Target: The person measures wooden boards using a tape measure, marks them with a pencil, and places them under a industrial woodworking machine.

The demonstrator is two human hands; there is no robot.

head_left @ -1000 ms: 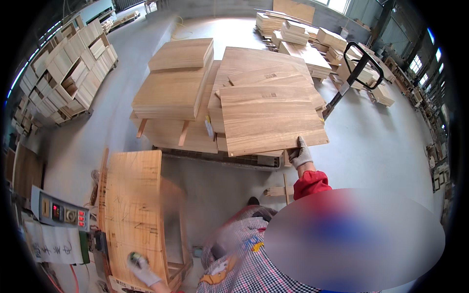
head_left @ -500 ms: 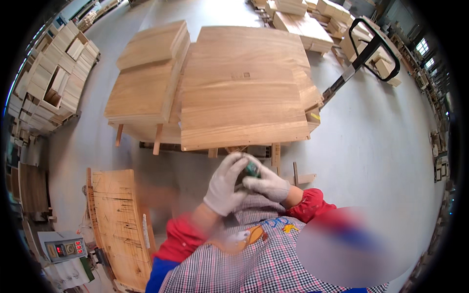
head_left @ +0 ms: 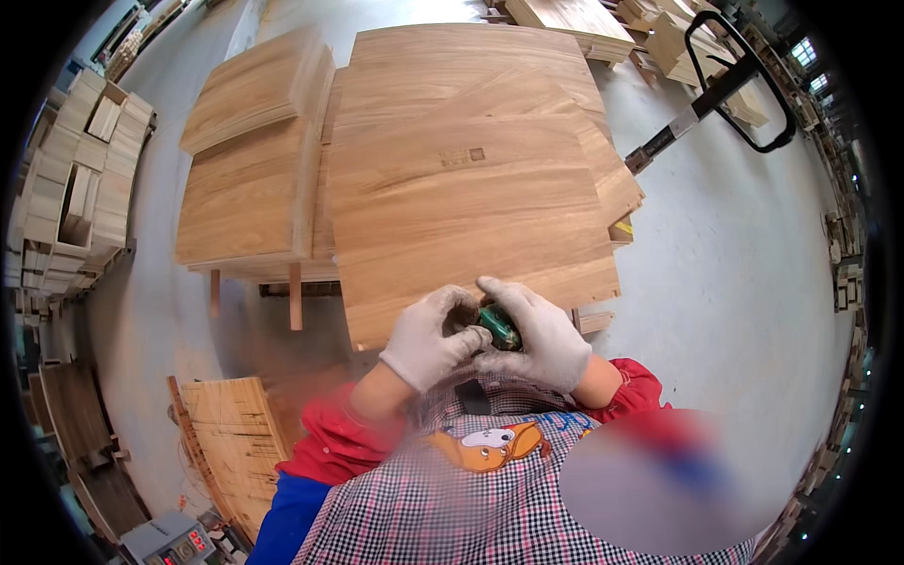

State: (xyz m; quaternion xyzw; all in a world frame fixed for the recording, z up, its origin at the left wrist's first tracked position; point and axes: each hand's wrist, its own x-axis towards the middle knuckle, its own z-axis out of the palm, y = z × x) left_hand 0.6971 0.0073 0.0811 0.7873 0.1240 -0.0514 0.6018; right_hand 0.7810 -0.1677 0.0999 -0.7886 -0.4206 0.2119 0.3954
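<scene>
Close in front of my apron, both gloved hands meet around a small, rounded, dark green object [head_left: 499, 327] with a shiny surface; its exact kind cannot be made out. My right hand [head_left: 543, 341] wraps it from the right, thumb and fingers curved about it. My left hand [head_left: 431, 337] is curled, fingertips pinching at the object's left end. Just beyond the hands lies a wide wooden panel [head_left: 471, 217], the top one of a stack. A small square mark shows on its face. My hands cover part of its near edge.
Left of the panel stands another stack of wooden boards [head_left: 247, 193] on short legs. A pallet-jack handle [head_left: 744, 85] rises at the far right. A marked wooden board [head_left: 231, 443] and a control box with red displays [head_left: 171, 541] are at lower left. Wooden boxes [head_left: 85, 179] stand far left.
The panel stack appears nearer, its near edge now reaching my hands. My right hand has turned and its fingers lie more apart, showing more of the green object. The left stays curled beside it.
</scene>
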